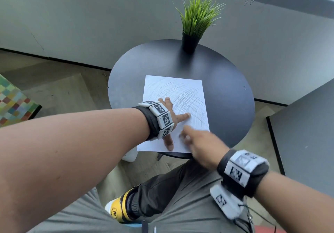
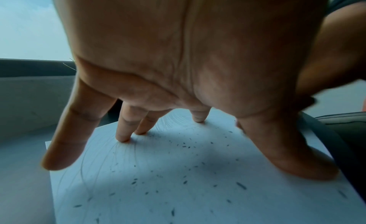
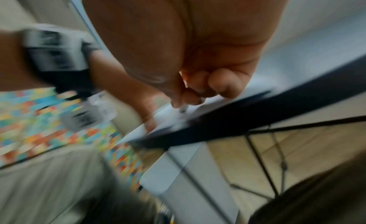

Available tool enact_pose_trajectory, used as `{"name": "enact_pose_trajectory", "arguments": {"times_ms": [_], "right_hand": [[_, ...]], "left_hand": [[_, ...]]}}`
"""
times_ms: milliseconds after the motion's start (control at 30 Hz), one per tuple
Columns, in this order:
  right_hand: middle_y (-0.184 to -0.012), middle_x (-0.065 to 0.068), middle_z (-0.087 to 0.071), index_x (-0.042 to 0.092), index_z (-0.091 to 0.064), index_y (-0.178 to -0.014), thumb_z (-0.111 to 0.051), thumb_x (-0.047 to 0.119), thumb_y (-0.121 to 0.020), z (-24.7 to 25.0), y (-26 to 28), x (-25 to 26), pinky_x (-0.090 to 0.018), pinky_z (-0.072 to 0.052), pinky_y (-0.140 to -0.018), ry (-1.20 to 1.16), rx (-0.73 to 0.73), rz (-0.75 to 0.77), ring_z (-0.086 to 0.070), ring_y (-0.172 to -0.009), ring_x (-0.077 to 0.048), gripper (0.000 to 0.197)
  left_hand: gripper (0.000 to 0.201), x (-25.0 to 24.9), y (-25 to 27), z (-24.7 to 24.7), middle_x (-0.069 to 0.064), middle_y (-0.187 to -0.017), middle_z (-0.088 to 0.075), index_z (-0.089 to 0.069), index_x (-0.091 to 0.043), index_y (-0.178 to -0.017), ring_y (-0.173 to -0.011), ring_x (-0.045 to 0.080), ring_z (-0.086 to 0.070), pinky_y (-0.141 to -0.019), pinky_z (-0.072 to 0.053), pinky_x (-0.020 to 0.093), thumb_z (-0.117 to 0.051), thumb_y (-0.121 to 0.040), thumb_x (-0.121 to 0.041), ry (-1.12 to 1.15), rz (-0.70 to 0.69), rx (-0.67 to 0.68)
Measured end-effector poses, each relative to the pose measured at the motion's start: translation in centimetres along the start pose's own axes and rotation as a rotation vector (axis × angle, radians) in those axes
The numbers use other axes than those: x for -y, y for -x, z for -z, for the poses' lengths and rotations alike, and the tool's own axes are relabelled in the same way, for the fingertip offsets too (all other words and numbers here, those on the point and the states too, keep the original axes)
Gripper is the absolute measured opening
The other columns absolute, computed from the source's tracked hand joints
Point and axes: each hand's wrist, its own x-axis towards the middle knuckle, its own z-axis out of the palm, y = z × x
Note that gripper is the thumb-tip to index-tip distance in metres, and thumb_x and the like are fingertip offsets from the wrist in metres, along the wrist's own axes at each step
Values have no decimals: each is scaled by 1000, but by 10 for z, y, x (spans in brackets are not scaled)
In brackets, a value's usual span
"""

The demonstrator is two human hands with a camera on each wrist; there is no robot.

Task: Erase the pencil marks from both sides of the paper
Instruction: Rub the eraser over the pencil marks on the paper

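While my left hand [image 1: 169, 113] presses flat with splayed fingers on the white paper [image 1: 182, 95], sheet on the round matte-dark table [image 1: 226, 81], my right hand [image 1: 200, 144] pinches a small pale eraser [image 3: 183, 108] on its near corner; curved grey strokes, dark crumbs.

Soft daylight (window-side); right wrist view perhaps motion-blurred.

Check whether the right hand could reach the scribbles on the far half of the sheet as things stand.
Probably yes. The right hand works at the paper's near edge; the left hand presses the left side, leaving the far pencil marks uncovered.
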Motion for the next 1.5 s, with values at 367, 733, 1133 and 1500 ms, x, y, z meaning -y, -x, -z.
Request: {"name": "enact_pose_trajectory", "arguments": {"times_ms": [367, 733, 1133, 1500], "right_hand": [[-97, 1, -63, 28, -48, -107, -47, 21, -98, -1, -1, 5, -38, -51, -77, 12, 74, 83, -57, -86, -27, 11], [-90, 12, -57, 32, -52, -108, -47, 24, -98, 6, 3, -14, -32, -47, -74, 56, 96, 106, -52, -81, -18, 14], [-87, 3, -63, 31, -51, -104, -47, 35, -99, 22, 0, -49, -41, -52, -76, -43, -110, -90, -58, -79, -23, 7], [-90, -7, -64, 27, -46, -104, -42, 34, -101, 17, 1, -34, -44, -52, -75, 11, -77, -96, -59, -80, -32, 9]], "left_hand": [[140, 0, 0, -1, 33, -155, 19, 18, -56, -146, -144, 54, -1, -102, -28, 74, -80, -48, -77, 1, 1, 2], [138, -1, -3, -8, 33, -155, 24, 21, -56, -145, -143, 56, 8, -105, -23, 73, -72, -47, -86, 23, 12, -31], [138, -2, -4, -8, 33, -154, 24, 22, -57, -144, -143, 56, 9, -104, -24, 73, -72, -47, -86, 36, 3, -31], [139, 0, -4, -10, 33, -154, 24, 23, -58, -143, -143, 56, 7, -104, -24, 73, -71, -45, -88, 31, 2, -30]]}}
